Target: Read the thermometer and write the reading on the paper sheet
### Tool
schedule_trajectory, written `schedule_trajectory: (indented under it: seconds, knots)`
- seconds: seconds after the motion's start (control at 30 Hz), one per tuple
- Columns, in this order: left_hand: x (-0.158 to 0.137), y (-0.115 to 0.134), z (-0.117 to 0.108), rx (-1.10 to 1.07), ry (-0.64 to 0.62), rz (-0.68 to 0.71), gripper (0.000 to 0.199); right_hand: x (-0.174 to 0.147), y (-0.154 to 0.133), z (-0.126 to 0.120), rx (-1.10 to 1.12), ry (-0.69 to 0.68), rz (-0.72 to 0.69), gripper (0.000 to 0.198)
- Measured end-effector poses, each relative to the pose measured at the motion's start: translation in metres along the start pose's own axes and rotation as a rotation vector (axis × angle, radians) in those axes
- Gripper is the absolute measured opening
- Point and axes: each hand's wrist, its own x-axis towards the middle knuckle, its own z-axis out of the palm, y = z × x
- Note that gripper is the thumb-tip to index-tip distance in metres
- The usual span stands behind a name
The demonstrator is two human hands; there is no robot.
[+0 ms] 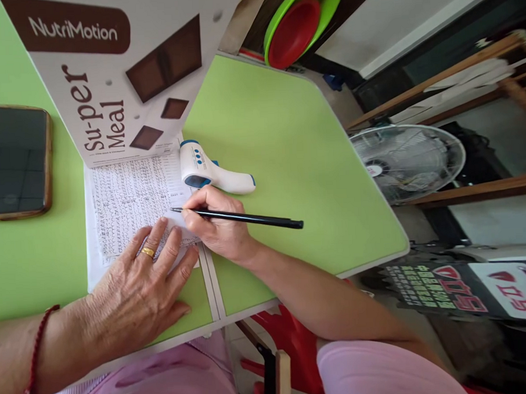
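Note:
A black pen (255, 217) is pinched between the thumb and fingers of my right hand (223, 225), its tip on or just over a handwritten sheet (132, 197). Rows of small writing cover most of that paper. My left hand (144, 277) lies flat on the lower part of the sheet, fingers spread, with a gold ring on one finger. Just beyond my right hand, a white and blue infrared thermometer (213, 170) rests on its side, partly over the paper. A white and brown box (122, 81) stands at the far edge of the sheet and hides what is behind it.
A phone (15, 161) in a brown case lies at the left of the green table (287, 143). Green and red basins (295, 33) sit beyond the far edge. A fan (409, 161) and a printed carton (467, 287) stand off to the right.

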Motion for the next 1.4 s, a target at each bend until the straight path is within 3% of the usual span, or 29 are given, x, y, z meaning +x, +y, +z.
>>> schedule_trajectory:
  seconds: [0.97, 1.17, 1.4]
  knots:
    - [-0.0016, -0.0007, 0.0011, -0.015, 0.008, -0.002, 0.061, -0.0008, -0.0001, -0.0017, -0.033, 0.031, 0.048, 0.014]
    - [-0.0026, -0.0006, 0.0002, -0.013, 0.002, -0.003, 0.061, -0.0011, 0.0011, -0.0015, 0.015, 0.091, 0.046, 0.012]
    - [-0.0009, -0.0001, 0.0008, -0.014, -0.003, -0.005, 0.061, -0.0020, 0.0026, -0.0001, 0.035, 0.052, 0.040, 0.009]
